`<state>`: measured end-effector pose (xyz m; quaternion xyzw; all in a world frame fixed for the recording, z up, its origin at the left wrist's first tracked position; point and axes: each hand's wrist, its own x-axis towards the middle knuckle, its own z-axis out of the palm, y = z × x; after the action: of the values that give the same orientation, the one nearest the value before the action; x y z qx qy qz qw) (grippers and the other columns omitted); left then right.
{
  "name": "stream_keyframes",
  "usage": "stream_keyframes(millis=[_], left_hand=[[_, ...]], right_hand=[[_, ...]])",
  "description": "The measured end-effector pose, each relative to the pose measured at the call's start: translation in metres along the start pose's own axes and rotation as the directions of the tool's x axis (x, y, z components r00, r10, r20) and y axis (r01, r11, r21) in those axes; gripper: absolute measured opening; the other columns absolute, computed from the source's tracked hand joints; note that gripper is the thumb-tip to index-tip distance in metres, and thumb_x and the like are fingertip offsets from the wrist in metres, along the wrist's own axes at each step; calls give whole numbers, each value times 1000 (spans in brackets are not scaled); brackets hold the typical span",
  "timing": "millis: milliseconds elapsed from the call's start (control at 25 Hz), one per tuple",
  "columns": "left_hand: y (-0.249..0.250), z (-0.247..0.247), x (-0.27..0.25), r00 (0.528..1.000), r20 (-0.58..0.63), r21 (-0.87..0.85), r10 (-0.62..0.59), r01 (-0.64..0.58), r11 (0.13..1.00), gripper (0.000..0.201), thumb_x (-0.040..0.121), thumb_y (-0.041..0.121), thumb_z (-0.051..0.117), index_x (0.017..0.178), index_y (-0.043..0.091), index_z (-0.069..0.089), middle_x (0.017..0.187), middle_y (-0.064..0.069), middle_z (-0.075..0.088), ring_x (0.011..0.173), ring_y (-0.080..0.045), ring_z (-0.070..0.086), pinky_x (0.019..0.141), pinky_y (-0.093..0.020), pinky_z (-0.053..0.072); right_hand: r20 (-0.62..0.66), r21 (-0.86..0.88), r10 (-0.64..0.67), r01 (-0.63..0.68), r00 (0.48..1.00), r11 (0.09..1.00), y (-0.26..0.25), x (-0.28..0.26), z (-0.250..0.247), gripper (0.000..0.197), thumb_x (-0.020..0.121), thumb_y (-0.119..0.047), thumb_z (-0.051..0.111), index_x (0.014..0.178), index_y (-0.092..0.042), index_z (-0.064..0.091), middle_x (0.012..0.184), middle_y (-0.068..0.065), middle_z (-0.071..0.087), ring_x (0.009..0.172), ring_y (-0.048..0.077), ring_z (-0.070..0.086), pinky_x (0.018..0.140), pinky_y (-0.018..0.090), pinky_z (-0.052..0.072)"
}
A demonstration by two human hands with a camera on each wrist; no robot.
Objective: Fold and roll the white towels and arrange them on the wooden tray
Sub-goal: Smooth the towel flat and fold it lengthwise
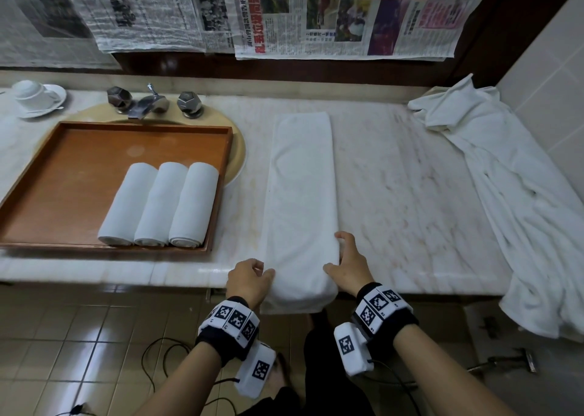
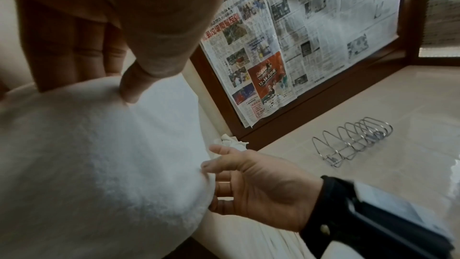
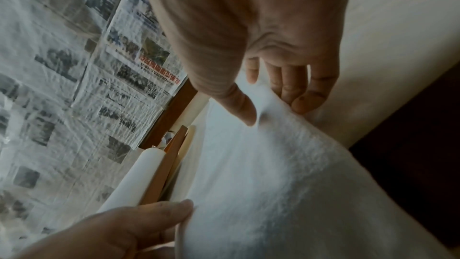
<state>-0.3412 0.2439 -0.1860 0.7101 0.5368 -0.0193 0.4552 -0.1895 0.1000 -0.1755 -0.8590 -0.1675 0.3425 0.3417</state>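
Left hand (image 1: 249, 281) and right hand (image 1: 349, 265) — both pinching near end of folded towel (image 1: 300, 194), a long strip on worktop (image 1: 410, 194). Beyond, left — tray (image 1: 63, 169) holding three rolls (image 1: 159, 205) side by side.

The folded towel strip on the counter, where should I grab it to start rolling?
Take the folded towel strip at its near short end, one hand on each corner, coming from the counter's front edge. It lies lengthwise away from you, and that end overhangs the edge, so thumbs go on top and fingers beneath.
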Motion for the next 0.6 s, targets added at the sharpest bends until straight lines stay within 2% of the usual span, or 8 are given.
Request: stream_keyframes(millis=[80,160,240,280,320,440,600], left_hand=[[-1,-3,1,997,19,-44,72,-71,997,28,82,26,73,101,27,52,82,1,65,80,-18,63,75,-35,55],[-1,-4,4,995,15,-47,95,-94,994,30,82,22,71,100,29,48,78,0,65,77,-18,64,74,-39,56],[-3,-4,4,997,-47,-63,61,-64,996,24,84,19,67,95,28,47,74,1,66,74,-19,64,74,-42,57],[-3,-3,3,997,-69,-71,38,-43,997,22,85,20,65,95,27,46,73,1,66,73,-19,64,74,-43,57],[-3,-1,2,997,-71,-66,20,-25,997,22,86,21,64,96,25,46,74,0,66,73,-19,64,75,-43,57],[-1,2,3,999,-46,-2,-3,3,1000,27,86,30,67,101,24,46,82,1,63,80,-21,63,79,-40,55],[3,1,12,986,-108,-146,-126,109,983,21,86,24,66,99,21,50,86,-3,65,88,-27,63,85,-41,53]], right_hand=[[18,-15,-32,32,999,999,2,1,-1,46,83,-3,59,120,-28,49,94,-4,59,81,13,57,62,11,39],[26,-60,-62,63,998,996,4,1,-2,35,80,2,58,100,-26,63,83,-10,59,68,3,51,57,6,37],[-30,-36,-71,70,997,997,6,0,-1,32,78,4,59,90,-24,67,74,-9,58,59,2,46,55,6,37],[-51,-16,-71,70,996,997,6,0,-1,31,78,3,59,91,-24,67,73,-6,57,59,4,46,55,7,38],[-38,-11,-66,65,997,998,5,-1,1,30,78,0,61,95,-24,66,77,-4,57,62,6,49,57,7,38],[57,-73,-72,76,996,994,6,0,6,36,77,-5,65,104,-30,63,104,-1,60,89,13,55,78,17,44],[31,-53,-72,73,997,996,2,5,7,40,78,-4,64,109,-29,63,110,3,57,95,16,55,81,19,42]])
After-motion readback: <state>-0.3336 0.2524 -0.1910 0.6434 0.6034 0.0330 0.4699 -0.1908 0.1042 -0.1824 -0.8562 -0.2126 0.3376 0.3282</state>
